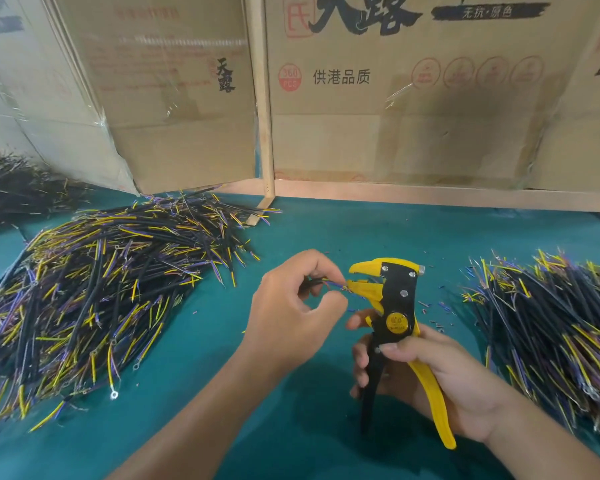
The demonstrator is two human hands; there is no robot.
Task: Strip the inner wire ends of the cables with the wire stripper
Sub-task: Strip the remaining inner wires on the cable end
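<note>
My right hand (426, 379) grips the handles of a yellow and black wire stripper (394, 317), held upright with its jaws pointing left. My left hand (291, 306) pinches a short black cable (317, 283) between thumb and fingers. The cable's thin coloured inner wires (338, 286) reach into the stripper's jaws. Most of the cable is hidden inside my left hand.
A big heap of black cables with yellow and purple wire ends (94, 289) lies on the green table (222, 341) at left. Another heap (555, 323) lies at right. Small insulation scraps (437, 317) dot the table near the stripper. Cardboard boxes (395, 98) stand behind.
</note>
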